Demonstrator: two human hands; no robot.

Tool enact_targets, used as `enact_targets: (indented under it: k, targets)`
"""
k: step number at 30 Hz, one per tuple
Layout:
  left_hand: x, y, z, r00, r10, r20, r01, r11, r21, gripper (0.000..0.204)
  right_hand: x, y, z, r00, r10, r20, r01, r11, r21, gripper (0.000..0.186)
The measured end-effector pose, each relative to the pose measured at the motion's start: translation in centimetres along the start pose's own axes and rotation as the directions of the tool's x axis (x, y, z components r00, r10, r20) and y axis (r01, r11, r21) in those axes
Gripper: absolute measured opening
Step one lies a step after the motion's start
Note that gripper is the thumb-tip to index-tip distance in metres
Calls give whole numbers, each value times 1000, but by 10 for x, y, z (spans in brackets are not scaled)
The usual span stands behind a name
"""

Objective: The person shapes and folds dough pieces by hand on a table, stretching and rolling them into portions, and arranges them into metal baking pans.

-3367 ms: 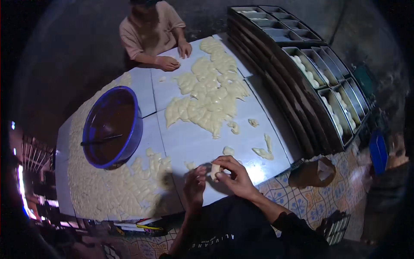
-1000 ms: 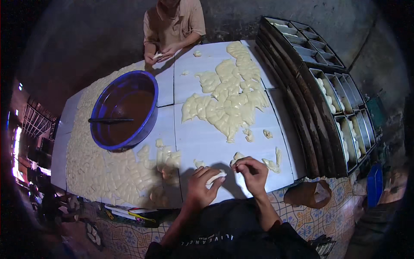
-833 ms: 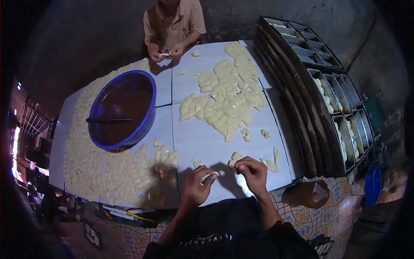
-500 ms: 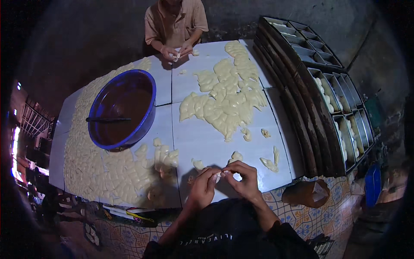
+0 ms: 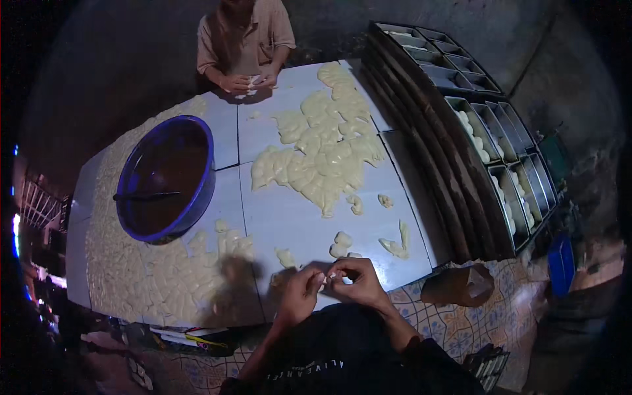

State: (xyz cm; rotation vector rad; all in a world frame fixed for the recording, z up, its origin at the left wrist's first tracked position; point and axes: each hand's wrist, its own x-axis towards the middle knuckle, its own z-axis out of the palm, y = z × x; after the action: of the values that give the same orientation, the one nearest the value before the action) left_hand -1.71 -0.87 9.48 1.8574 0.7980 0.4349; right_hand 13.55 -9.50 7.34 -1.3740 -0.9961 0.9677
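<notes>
Over the near edge of the white tiled table [image 5: 299, 220], my left hand [image 5: 299, 296] and my right hand [image 5: 361, 282] meet, fingertips pinched together on a small pale dough piece [image 5: 325, 280]. Mostly the fingers cover it. Just beyond them lie a rounded dough lump [image 5: 340, 244], a smaller dough scrap [image 5: 285, 257] and a forked dough strip [image 5: 396, 243]. Flattened, overlapping dough pieces [image 5: 322, 161] form a large patch in the middle of the table. More pieces [image 5: 164, 276] cover its left side.
A blue basin [image 5: 209, 168] of brown liquid stands at left, with a dark stick [image 5: 146, 196] across it. Across the table a person [image 5: 245, 43] handles dough. Stacked metal tins [image 5: 490, 128], some holding dough, rise at right. A brown bag [image 5: 454, 288] is on the patterned floor.
The whole view has shifted, so the table and basin appear farther left. My hands stay together on the dough piece, slightly lower in view.
</notes>
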Motion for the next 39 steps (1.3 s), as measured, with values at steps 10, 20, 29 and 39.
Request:
enact_targets:
  k: [10, 20, 29, 39]
  targets:
    - [15, -64, -6, 987, -108, -117, 6, 761, -649, 20, -96, 40, -111, 928, 175, -328, -75, 953, 294, 31]
    - [10, -68, 17, 970, 171, -172, -210, 945, -251, 42, -177, 185, -146, 648, 111, -754, -498, 810, -308, 14]
    - [5, -43, -20, 965, -115, -235, 31, 943, -332, 9, -141, 152, -121, 622, 185, -761, -365, 928, -73, 10]
    - [9, -38, -1, 999, -18, -35, -11, 719, -695, 48, 13, 32, 23, 972, -235, -13, 232, 964, -130, 37]
